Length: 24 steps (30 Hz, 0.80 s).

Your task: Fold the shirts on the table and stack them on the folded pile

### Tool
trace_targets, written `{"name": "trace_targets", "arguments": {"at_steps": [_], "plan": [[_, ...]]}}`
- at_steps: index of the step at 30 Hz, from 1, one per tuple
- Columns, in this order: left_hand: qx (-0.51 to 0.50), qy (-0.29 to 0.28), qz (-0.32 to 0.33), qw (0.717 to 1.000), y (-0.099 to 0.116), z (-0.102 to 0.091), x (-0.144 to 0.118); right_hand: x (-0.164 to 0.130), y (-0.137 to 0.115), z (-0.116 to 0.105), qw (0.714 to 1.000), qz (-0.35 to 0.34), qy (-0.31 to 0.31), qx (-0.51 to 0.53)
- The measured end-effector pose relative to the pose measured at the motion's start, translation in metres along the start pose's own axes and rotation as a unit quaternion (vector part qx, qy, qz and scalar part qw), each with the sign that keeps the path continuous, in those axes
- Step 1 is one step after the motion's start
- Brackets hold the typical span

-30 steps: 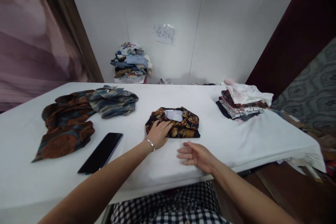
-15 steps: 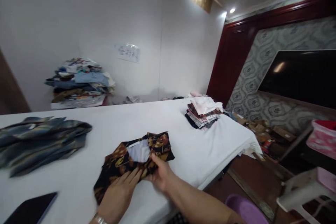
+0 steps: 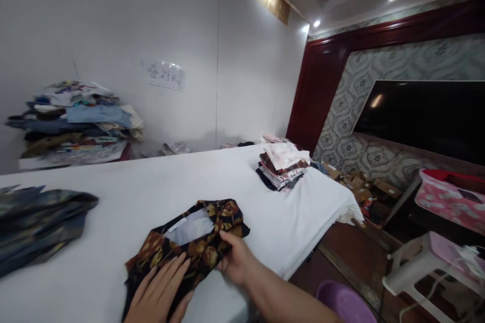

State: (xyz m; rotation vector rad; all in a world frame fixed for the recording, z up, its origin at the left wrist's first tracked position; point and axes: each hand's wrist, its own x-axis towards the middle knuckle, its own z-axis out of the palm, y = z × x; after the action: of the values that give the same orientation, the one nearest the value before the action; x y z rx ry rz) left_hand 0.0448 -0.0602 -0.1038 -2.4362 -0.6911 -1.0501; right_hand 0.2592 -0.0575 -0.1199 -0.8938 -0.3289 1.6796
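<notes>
- A crumpled blue-grey patterned garment (image 3: 40,224) lies at the far left of the white cloth-covered table (image 3: 151,181), partly cut off by the frame edge
- Behind it, against the white wall, a tall untidy pile of mixed clothes (image 3: 71,123) sits past the table's far edge, with a small paper sign (image 3: 165,74) taped to the wall just to its right
- The left hand (image 3: 161,295) lies flat with its fingers spread and extended, palm down on the near left part of a folded black shirt with an orange-brown floral print (image 3: 189,245); it presses on the cloth rather than gripping it
- The folded shirt rests on the table's near edge, directly in front of the person, with a white inner lining or label panel showing at its collar opening
- The right hand (image 3: 237,260) is closed on the shirt's near right edge, thumb on top and fingers tucked under the fabric, pinching it
- Farther right, well apart from the hands, 1 neat stack of folded patterned clothes topped by a white and pink piece (image 3: 282,164) stands near the table's far right corner
- On the floor beyond that corner lie scattered cardboard boxes (image 3: 364,186); a purple round basin (image 3: 346,303) sits near the bottom edge, and a white plastic stool (image 3: 428,262) stands at the lower right
- A dark flat screen (image 3: 424,116) hangs on the patterned grey wall at the right
</notes>
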Motion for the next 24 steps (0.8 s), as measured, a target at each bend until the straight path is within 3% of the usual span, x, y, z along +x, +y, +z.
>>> {"name": "trace_targets", "arguments": {"at_steps": [3,6,11,20,24], "plan": [[-0.047,-0.062,-0.087,0.993,0.016,-0.006,0.024,-0.028,-0.007,0.0,0.999,0.011,-0.041,0.027],[-0.077,-0.153,-0.143,0.975,0.03,-0.006,0.048,-0.05,-0.013,0.001,0.998,0.023,-0.024,0.046],[-0.078,-0.254,-0.212,0.941,0.042,-0.004,0.074,-0.06,-0.014,-0.004,0.999,0.014,-0.02,0.036],[-0.032,-0.367,-0.183,0.912,0.035,0.014,0.116,-0.054,-0.008,-0.005,0.999,-0.006,-0.014,0.035],[-0.039,-0.337,-0.169,0.925,0.032,0.006,0.106,-0.057,-0.008,-0.006,0.998,0.002,-0.027,0.049]]}}
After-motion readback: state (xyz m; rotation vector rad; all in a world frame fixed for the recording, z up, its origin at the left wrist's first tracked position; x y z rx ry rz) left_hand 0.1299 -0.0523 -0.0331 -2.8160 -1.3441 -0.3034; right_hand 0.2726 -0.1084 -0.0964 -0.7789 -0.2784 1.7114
